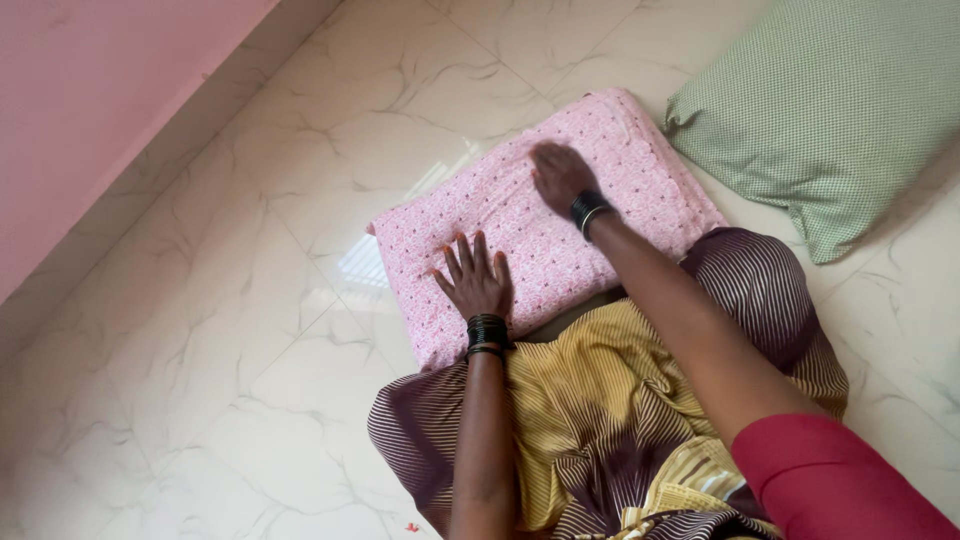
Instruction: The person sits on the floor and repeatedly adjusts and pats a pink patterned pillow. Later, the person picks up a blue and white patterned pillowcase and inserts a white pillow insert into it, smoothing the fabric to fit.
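Observation:
A pink pillow with a small dotted print lies on the pale marble floor in front of my knees. My left hand rests flat on its near left part, fingers spread, with dark bangles at the wrist. My right hand lies palm down on the pillow's middle, blurred, also with dark bangles at the wrist. Neither hand holds anything. My lap is covered by yellow and maroon striped cloth, which overlaps the pillow's near edge.
A green checked pillow lies on the floor at the upper right, close to the pink pillow's far corner. A pink wall runs along the left. Marble floor tiles stretch out to the left.

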